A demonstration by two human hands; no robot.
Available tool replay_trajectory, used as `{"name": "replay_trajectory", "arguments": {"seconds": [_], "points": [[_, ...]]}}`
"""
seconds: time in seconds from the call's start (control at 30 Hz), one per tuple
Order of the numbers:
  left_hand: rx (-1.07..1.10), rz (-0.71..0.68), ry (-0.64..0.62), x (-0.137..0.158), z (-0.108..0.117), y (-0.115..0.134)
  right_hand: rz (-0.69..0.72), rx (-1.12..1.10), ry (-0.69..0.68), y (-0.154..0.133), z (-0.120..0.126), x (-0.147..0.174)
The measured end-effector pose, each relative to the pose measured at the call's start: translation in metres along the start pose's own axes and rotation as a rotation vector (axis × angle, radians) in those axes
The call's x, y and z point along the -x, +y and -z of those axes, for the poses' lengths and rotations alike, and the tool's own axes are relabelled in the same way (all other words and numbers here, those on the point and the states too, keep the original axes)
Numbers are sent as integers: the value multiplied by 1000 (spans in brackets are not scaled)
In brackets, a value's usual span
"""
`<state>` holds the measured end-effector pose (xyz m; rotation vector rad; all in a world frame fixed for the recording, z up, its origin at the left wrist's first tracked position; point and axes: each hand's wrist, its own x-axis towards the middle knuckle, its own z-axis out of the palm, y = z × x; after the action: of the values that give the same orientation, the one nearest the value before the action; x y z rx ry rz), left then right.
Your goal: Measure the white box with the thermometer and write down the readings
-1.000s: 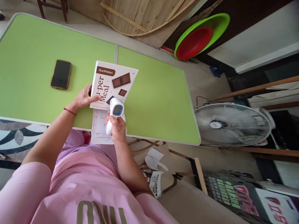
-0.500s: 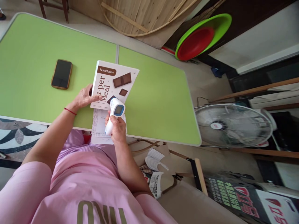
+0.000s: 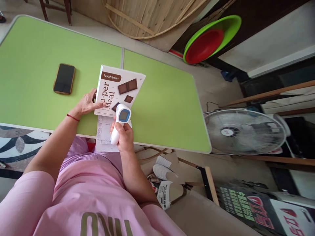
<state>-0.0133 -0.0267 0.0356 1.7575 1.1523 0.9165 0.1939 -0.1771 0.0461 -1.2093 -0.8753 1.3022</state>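
My left hand (image 3: 88, 103) grips the lower left side of a white box (image 3: 123, 77) printed "NutriMotion", thumb across its front and the other fingers partly hidden behind. The box stands tilted over the green table (image 3: 162, 108). In my right hand (image 3: 125, 137) is a white and blue infrared thermometer (image 3: 117, 131), its small grey screen facing up towards me. The thermometer's head overlaps the box's lower edge; whether they touch I cannot tell. Below the box, printed paper sheets (image 3: 103, 131) stick out over the table's near edge, partly covered by my right hand.
A dark phone (image 3: 64, 79) in a brown case lies on the table's left half. Beyond the right end stands a fan (image 3: 231, 131). Green and red basins (image 3: 204, 46) lean at the back, near a round wooden board (image 3: 152, 16). A chair with papers (image 3: 163, 170) is below right.
Both hands keep their hold on the box and the thermometer. The whole view has shifted very slightly; the thermometer's screen, bluish before, now looks greyer.
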Motion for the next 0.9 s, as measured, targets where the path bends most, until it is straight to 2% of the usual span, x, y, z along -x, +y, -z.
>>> {"name": "replay_trajectory", "arguments": {"seconds": [0.2, 0.43, 0.53, 0.63, 0.77, 0.9], "points": [[18, -4, -18, -2, 1, -4, 105, 68, 107, -15, 8, 6], [70, 2, -43, -2, 3, -1, 232, 166, 107, -15, 14, 11], [118, 11, -38, -1, 3, 0, 359, 386, 184, -15, 43, -7], [148, -29, 22, -2, 2, -1, 436, 745, 360, -12, 88, -41], [183, -117, 82, -8, 1, -7, 280, 1065, 526, -5, 142, -84], [74, -125, 117, -11, 0, -14, 123, 1242, 464, 0, 166, -96]]}}
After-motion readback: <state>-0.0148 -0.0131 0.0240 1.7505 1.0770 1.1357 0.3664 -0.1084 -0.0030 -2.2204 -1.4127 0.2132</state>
